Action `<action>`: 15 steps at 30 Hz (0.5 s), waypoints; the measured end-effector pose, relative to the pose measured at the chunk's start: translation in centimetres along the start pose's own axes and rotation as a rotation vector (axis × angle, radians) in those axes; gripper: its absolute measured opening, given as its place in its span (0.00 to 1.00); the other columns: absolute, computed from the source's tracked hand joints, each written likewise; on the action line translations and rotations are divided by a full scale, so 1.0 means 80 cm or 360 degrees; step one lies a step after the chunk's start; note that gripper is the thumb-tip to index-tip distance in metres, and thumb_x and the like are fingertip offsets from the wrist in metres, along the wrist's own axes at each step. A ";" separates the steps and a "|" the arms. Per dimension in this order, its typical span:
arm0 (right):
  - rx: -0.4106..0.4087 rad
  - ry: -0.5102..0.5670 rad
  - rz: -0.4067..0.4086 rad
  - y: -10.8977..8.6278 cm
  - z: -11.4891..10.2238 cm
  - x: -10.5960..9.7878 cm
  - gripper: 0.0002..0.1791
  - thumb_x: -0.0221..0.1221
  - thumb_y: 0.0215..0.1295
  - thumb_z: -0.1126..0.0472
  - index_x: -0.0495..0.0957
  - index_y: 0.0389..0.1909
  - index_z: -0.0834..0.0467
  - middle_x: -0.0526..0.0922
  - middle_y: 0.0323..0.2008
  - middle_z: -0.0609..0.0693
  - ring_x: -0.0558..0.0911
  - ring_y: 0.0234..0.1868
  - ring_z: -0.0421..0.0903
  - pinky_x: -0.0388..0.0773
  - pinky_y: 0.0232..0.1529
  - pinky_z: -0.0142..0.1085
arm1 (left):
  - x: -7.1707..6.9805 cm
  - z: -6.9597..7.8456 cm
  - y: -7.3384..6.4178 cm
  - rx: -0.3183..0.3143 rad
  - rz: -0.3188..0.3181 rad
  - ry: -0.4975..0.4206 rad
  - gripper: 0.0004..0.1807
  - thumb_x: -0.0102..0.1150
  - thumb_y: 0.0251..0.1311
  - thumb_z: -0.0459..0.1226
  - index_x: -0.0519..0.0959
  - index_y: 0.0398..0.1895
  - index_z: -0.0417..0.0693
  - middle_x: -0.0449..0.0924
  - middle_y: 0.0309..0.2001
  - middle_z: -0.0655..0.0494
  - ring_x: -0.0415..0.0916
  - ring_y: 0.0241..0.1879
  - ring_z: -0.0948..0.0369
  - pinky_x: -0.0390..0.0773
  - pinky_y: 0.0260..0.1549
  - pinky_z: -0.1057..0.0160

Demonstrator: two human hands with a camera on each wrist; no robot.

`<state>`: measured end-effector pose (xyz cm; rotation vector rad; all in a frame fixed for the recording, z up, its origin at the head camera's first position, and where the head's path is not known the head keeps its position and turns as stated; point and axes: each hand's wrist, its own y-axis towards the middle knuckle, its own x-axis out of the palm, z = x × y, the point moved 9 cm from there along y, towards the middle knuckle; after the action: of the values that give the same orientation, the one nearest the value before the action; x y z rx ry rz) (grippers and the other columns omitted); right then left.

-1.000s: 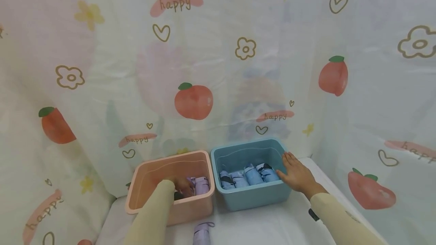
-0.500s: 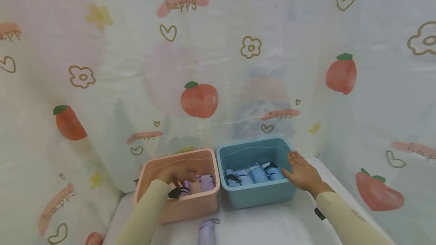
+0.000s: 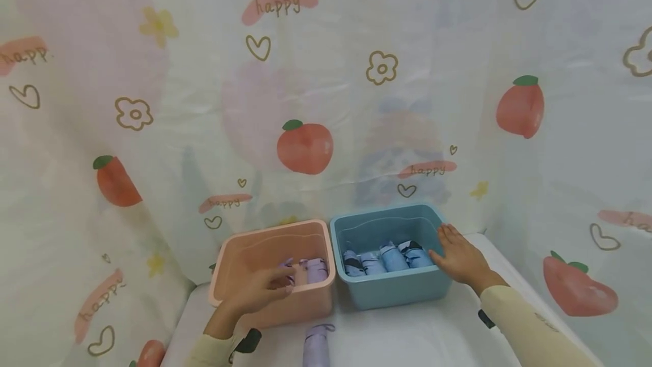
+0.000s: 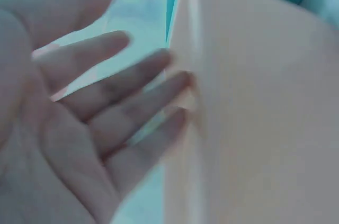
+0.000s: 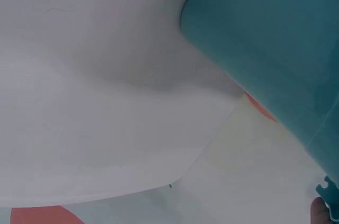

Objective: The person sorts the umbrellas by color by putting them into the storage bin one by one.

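Note:
My left hand (image 3: 260,290) is over the front rim of the peach-coloured bin (image 3: 312,306), fingers spread and holding nothing. In the left wrist view its fingertips (image 4: 177,118) are right at the bin's rim. Inside that bin a lilac folded umbrella (image 3: 317,271) lies at the right, and a second one is partly hidden behind my fingers. My right hand (image 3: 460,256) rests with straight fingers at the right rim of the blue bin (image 3: 402,290). Several blue folded umbrellas (image 3: 393,256) lie side by side in it. In the right wrist view one fingertip (image 5: 319,211) shows beside the blue bin.
Another lilac folded umbrella (image 3: 317,347) with a wrist loop lies on the white table (image 3: 387,338), in front of the bins. The bins stand close together against a printed curtain (image 3: 305,89), which also encloses both sides.
My left hand has come up out of the peach bin and back toward its front rim, leaving an umbrella inside. My right hand stays at the blue bin. The view has turned slightly left.

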<state>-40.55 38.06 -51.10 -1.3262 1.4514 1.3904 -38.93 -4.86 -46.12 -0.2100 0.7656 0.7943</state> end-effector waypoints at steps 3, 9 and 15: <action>0.0008 0.0010 -0.0002 0.000 0.003 -0.001 0.45 0.44 0.62 0.39 0.49 0.63 0.73 0.48 0.65 0.67 0.45 0.66 0.61 0.45 0.60 0.54 | 0.002 0.010 -0.024 -0.0006 0.0087 -0.0326 0.21 0.54 0.58 0.33 0.69 0.55 0.39 0.75 0.46 0.44 0.73 0.47 0.46 0.73 0.42 0.64; 0.0045 0.0032 -0.0010 -0.002 0.008 0.000 0.46 0.41 0.61 0.36 0.48 0.64 0.72 0.48 0.65 0.67 0.44 0.66 0.61 0.45 0.60 0.55 | 0.034 -0.040 -0.066 -0.0260 0.0135 -0.0557 0.23 0.54 0.59 0.38 0.69 0.56 0.37 0.75 0.48 0.43 0.75 0.45 0.53 0.74 0.39 0.66; 0.0076 0.0044 -0.0015 -0.006 0.008 0.004 0.46 0.43 0.62 0.38 0.47 0.64 0.72 0.47 0.65 0.67 0.42 0.66 0.61 0.44 0.60 0.55 | 0.087 -0.094 -0.094 -0.0508 -0.0012 -0.0720 0.21 0.53 0.59 0.40 0.71 0.53 0.38 0.76 0.44 0.46 0.76 0.40 0.54 0.75 0.37 0.54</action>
<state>-40.29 38.69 -51.61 -1.3252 1.4855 1.3278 -34.51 -9.45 -57.08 -0.3051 0.2090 0.9138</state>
